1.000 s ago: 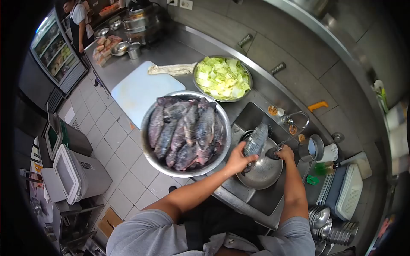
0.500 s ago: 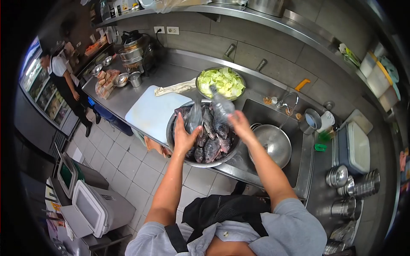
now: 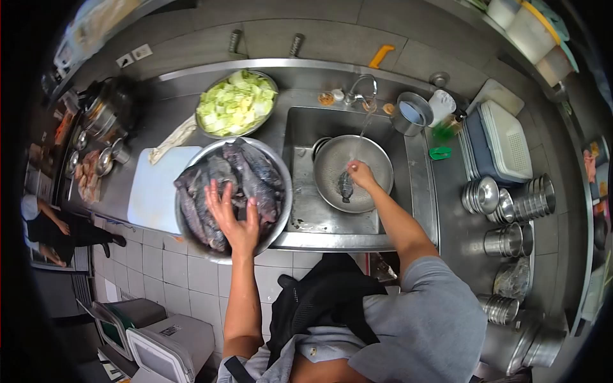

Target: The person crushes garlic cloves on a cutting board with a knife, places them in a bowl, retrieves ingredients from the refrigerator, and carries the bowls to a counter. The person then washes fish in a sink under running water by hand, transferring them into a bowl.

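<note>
A large metal bowl (image 3: 287, 191) full of dark whole fish (image 3: 258, 182) sits at the counter's front edge. My left hand (image 3: 231, 217) rests on those fish with its fingers spread. To the right, my right hand (image 3: 361, 173) is closed on one end of a small dark fish (image 3: 345, 187), which hangs down over a round metal pan (image 3: 382, 167). That pan stands in the sink (image 3: 303, 225), beneath a thin stream of water from the faucet (image 3: 365, 78). My fingertips partly hide the held end of the fish.
Cut leafy greens fill a bowl (image 3: 272, 121) behind the fish. A white cutting board (image 3: 150, 198) and a cloth (image 3: 174, 142) lie to the left. Right of the sink are a metal pot (image 3: 402, 121), a green clip (image 3: 440, 153) and stacked metal bowls (image 3: 480, 195). Another person (image 3: 64, 223) stands far left.
My right hand has gone from above the fish bowl to the pan in the sink, with a fish in it. The left hand stays at the bowl. My view has turned right.
</note>
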The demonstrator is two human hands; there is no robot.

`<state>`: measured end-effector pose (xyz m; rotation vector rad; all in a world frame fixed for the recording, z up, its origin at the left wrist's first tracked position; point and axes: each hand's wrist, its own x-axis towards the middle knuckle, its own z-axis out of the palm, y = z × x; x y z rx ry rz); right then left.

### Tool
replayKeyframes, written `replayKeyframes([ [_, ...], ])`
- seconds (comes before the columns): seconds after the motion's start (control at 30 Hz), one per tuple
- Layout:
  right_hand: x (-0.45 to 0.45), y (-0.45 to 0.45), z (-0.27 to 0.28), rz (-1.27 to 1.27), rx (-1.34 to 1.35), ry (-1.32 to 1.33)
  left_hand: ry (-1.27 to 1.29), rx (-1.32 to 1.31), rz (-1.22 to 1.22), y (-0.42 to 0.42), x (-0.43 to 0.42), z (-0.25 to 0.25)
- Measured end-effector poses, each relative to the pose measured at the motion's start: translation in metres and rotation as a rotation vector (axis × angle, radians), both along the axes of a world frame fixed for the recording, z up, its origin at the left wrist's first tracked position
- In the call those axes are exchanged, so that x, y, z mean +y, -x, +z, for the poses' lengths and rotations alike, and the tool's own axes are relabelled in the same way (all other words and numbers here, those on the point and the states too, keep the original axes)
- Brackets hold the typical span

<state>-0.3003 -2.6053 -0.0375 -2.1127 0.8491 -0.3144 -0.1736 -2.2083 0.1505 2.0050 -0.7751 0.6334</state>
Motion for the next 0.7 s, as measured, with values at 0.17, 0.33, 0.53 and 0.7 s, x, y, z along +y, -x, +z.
replayKeyframes([
  [0.17, -0.085, 0.026, -0.19, 0.197, 0.386, 0.042, -0.052, 0.191, -0.328, 0.038, -0.111, -0.037],
  [0.33, -0.095, -0.003, -0.221, 0.456, 0.751, 0.348, -0.151, 0.427, -0.455, 0.047, -0.175, -0.094],
  [0.53, -0.132, -0.055, -0.256, 0.719, 0.668, 0.684, -0.182, 0.606, -0.408, 0.041, -0.208, -0.137],
  [0.7, -0.147, -0.062, -0.29, 0.875, 0.627, 0.852, -0.175, 0.673, -0.365, 0.041, -0.219, -0.157],
])
